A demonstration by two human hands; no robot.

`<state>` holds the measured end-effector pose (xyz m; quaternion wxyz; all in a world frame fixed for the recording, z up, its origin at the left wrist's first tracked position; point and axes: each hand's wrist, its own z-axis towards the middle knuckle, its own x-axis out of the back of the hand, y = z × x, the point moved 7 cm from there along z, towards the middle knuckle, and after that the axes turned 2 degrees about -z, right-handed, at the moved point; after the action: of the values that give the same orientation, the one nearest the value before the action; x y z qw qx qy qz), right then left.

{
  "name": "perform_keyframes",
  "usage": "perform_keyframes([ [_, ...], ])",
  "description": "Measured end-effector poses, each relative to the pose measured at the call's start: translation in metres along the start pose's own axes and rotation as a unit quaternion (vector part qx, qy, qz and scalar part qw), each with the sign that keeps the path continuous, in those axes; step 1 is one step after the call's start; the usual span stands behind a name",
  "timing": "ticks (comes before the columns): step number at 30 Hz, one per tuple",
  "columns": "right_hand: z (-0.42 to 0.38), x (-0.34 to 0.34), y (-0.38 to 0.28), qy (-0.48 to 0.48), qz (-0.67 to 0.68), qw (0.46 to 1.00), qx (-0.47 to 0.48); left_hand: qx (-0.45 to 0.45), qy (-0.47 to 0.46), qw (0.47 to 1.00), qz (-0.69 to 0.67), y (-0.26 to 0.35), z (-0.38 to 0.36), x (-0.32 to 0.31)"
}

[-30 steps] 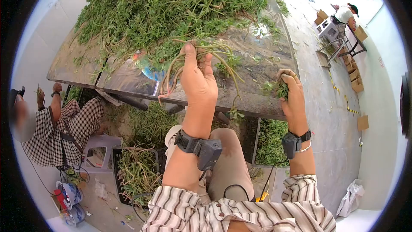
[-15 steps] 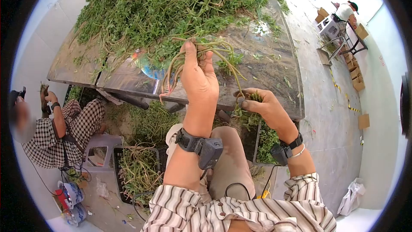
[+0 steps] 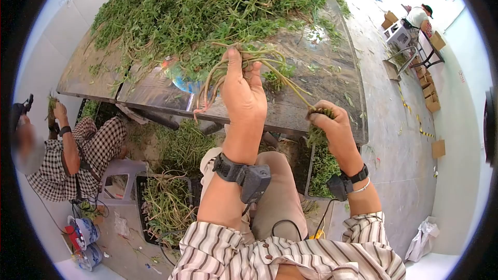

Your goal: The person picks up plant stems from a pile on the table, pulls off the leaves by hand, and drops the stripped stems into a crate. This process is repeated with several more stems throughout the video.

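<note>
My left hand point(image 3: 243, 85) is closed round a bunch of long plant stems point(image 3: 211, 85), held over the table's near edge; the pinkish ends hang down to its left. Some stems stretch from that bunch to my right hand point(image 3: 332, 124), whose fingers are closed on the leafy green ends point(image 3: 317, 134). Behind my left hand a large heap of leafy green plants point(image 3: 207, 10) covers much of the dark table point(image 3: 332, 78).
Below the table are a black crate of stems point(image 3: 168, 207) and a crate of greens point(image 3: 322, 171). At the left a person in checked clothes point(image 3: 57, 161) holds plants beside a stool point(image 3: 122, 179). Another person point(image 3: 417, 16) sits far right near cardboard boxes point(image 3: 430, 93).
My right hand has moved right, away from my left hand, pulling the stems between them straighter. My left hand has barely moved. The person at the left has raised their hand slightly.
</note>
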<state>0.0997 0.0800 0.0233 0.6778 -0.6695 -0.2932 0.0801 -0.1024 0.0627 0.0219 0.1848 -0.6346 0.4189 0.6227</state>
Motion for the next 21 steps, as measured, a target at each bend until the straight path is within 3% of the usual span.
perform_keyframes([
  [3, -0.001, 0.018, 0.002, 0.07, 0.097, 0.993, 0.021, 0.0, -0.006, 1.0, 0.002, 0.0, 0.0, -0.002],
  [6, -0.012, 0.039, 0.009, 0.131, 0.246, 0.96, -0.023, -0.012, -0.024, 0.999, -0.017, 0.005, 0.004, -0.004],
  [11, -0.049, 0.095, 0.047, 0.21, 0.253, 0.944, -0.003, 0.0, -0.073, 0.996, -0.058, 0.004, 0.009, -0.004],
  [13, -0.079, 0.125, 0.069, 0.323, 0.189, 0.927, -0.03, 0.014, -0.059, 0.997, -0.053, 0.001, 0.008, -0.005],
  [14, -0.091, 0.138, 0.082, 0.328, 0.189, 0.925, -0.03, 0.016, -0.074, 0.996, -0.053, 0.001, 0.008, -0.006],
  [16, -0.117, 0.164, 0.109, 0.358, 0.006, 0.932, -0.066, 0.013, -0.089, 0.995, -0.05, -0.001, 0.005, -0.009],
  [17, -0.128, 0.17, 0.122, 0.359, 0.007, 0.931, -0.067, 0.015, -0.089, 0.995, -0.049, -0.002, 0.003, -0.009],
  [19, -0.141, 0.172, 0.142, 0.312, -0.142, 0.933, -0.106, 0.023, -0.081, 0.995, -0.055, -0.005, 0.002, -0.009],
  [20, -0.143, 0.17, 0.138, 0.3, -0.28, 0.91, -0.058, 0.024, -0.083, 0.995, -0.056, -0.007, 0.001, -0.009],
  [21, -0.147, 0.17, 0.139, 0.301, -0.279, 0.91, -0.056, 0.029, -0.083, 0.995, -0.055, -0.008, 0.0, -0.008],
])
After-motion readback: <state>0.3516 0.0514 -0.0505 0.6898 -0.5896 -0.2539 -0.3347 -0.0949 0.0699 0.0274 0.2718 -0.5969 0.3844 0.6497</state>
